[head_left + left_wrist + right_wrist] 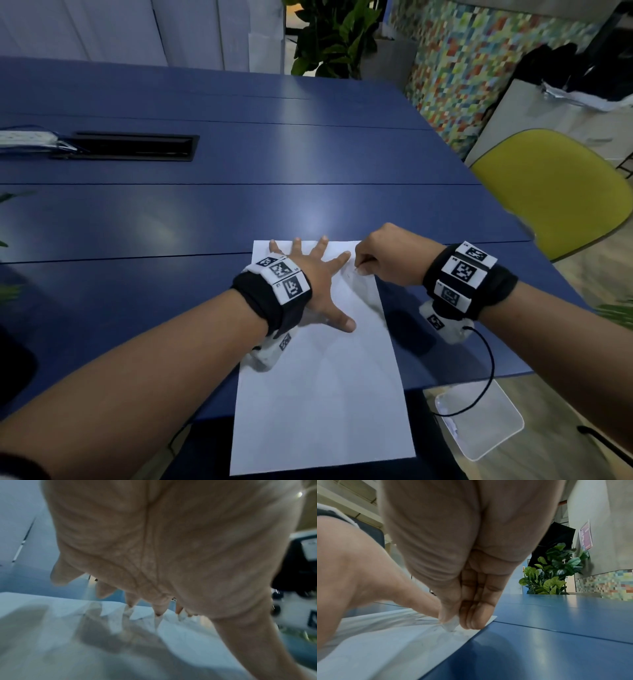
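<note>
A white sheet of paper point(322, 394) lies lengthwise on the blue table point(239, 192), its near end hanging over the front edge. My left hand point(318, 270) presses flat on the sheet's far part with fingers spread; the left wrist view shows the palm point(154, 547) above the paper point(51, 642). My right hand point(363, 269) is curled at the sheet's far right edge. In the right wrist view its thumb and fingers point(456, 620) pinch a small white eraser point(451, 625) held against the paper point(385, 649), beside faint pencil marks point(423, 620).
A yellow chair point(548, 192) stands at the table's right. A black cable slot point(130, 147) and a white power strip point(24, 138) sit far left. A plant point(329, 37) is behind the table, and a clear plastic piece point(479, 421) lies on the floor.
</note>
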Action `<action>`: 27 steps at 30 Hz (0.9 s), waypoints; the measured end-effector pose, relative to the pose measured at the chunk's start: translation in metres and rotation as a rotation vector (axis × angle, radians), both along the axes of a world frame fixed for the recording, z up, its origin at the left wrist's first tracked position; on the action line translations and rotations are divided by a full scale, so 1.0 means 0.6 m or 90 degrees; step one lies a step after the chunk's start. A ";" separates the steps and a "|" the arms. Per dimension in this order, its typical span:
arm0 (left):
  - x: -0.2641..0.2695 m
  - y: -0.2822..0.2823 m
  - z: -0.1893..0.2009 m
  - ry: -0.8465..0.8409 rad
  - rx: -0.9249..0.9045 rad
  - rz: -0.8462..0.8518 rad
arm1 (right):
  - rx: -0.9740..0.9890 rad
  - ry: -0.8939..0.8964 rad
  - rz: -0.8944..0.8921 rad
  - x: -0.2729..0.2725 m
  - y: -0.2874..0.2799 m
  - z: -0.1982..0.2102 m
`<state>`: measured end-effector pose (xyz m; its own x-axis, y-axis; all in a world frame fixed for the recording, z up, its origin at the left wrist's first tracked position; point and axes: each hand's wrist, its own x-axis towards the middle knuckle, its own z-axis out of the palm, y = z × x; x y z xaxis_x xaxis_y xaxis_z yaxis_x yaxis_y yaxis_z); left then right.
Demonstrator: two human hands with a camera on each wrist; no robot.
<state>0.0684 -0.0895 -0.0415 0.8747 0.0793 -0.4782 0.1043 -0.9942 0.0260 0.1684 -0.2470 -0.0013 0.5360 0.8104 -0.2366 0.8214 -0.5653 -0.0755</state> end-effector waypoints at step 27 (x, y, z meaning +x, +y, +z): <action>0.016 -0.019 0.025 0.065 0.028 0.034 | -0.011 -0.006 -0.021 0.024 -0.019 -0.001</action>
<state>0.0781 -0.1006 -0.0266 0.8156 0.1474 -0.5596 0.1567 -0.9871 -0.0316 0.1830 -0.2587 -0.0019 0.5641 0.7882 -0.2459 0.8032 -0.5929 -0.0579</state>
